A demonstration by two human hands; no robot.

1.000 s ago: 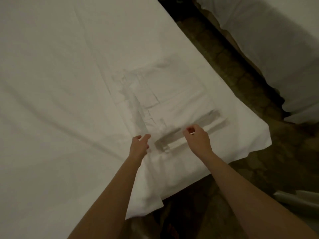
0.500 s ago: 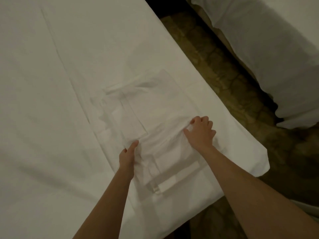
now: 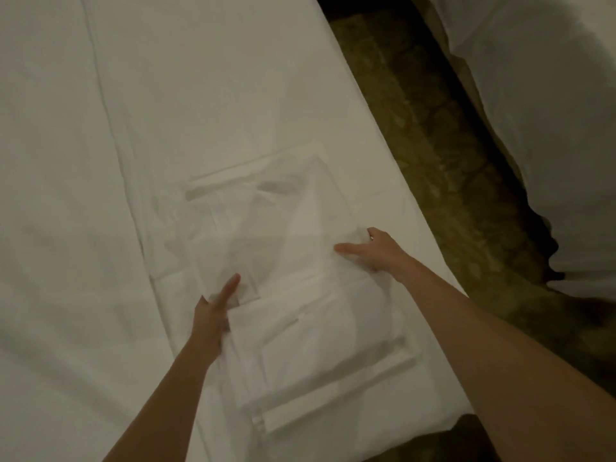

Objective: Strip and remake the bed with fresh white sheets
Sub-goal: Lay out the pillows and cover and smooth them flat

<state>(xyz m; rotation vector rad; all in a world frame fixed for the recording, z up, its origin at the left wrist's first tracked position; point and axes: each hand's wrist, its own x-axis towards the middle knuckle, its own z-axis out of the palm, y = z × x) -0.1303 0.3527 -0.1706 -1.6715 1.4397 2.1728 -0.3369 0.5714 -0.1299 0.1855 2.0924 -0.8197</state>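
Note:
A folded white sheet (image 3: 293, 261) lies in loose layers on the bed (image 3: 100, 195), near its right edge and near corner. A flat white sheet covers the bed, with a long crease running down its left part. My left hand (image 3: 213, 311) holds the folded sheet's left side, thumb on top and fingers hidden under a layer. My right hand (image 3: 376, 251) grips the right side, with the thumb stretched leftward on the cloth and the fingers curled over the fold. The image is dim and slightly blurred.
A strip of dark patterned floor (image 3: 433, 145) runs along the bed's right edge. Beyond it stands a second bed (image 3: 540, 111) draped in white, its cover hanging down to the floor.
Both hands have come down from just above the folded sheet and taken hold of its sides. They have spread apart, and the top layers have loosened and shifted.

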